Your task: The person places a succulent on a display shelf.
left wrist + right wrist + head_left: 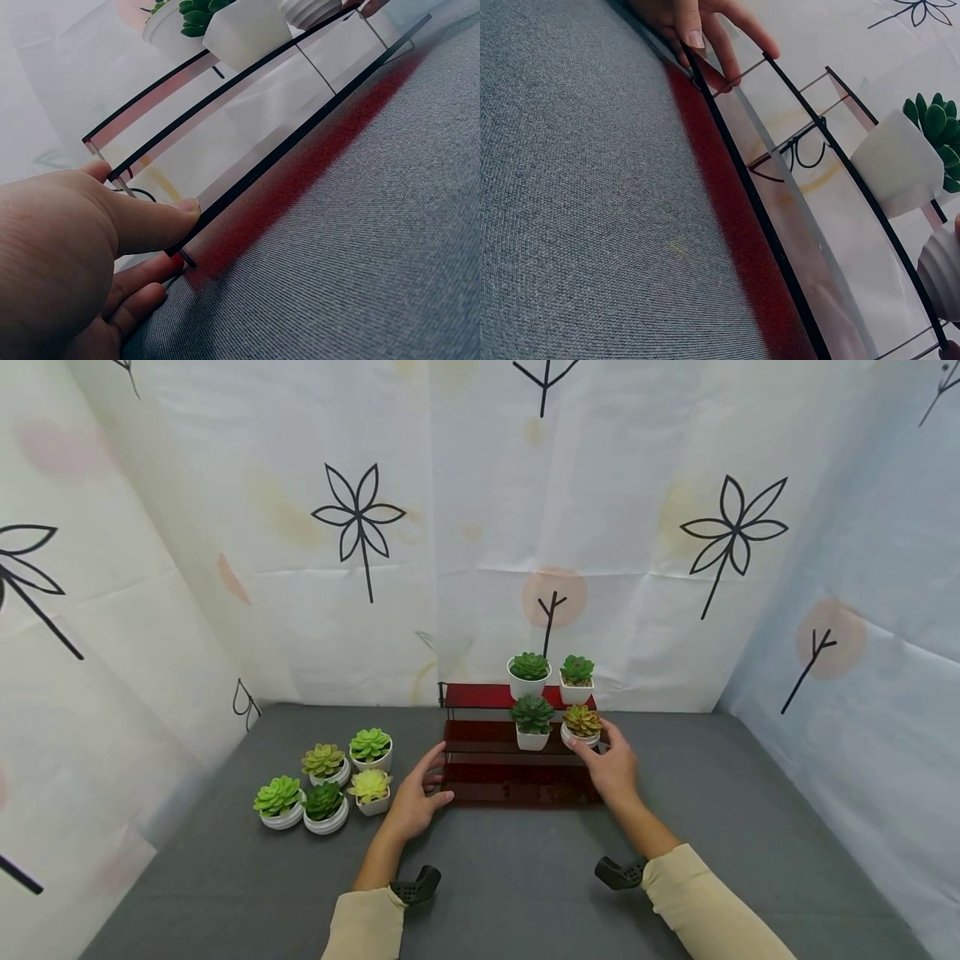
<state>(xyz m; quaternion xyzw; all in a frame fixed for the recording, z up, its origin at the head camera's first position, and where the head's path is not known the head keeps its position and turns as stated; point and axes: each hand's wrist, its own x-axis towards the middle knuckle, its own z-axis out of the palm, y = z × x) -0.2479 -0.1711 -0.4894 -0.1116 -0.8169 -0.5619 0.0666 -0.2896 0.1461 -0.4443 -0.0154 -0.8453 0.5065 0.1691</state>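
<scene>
Your right hand [613,768] pinches the orange-brown succulent in a ribbed, round white pot [582,725] at the right end of the middle tier of the translucent red three-tier shelf [517,785]. Your left hand [415,800] grips the shelf's left end; the left wrist view shows your thumb on the bottom tier's front corner. Only the head view shows five green and yellowish potted succulents [324,802] toward the grey table's [525,877] left edge.

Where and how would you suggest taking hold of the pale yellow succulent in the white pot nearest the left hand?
Probably by its white pot, below the leaves overhanging the rim. Come from the near right: no other pot stands there, while a dark green succulent in a ribbed white pot sits close on its left and a bright green succulent behind.
</scene>
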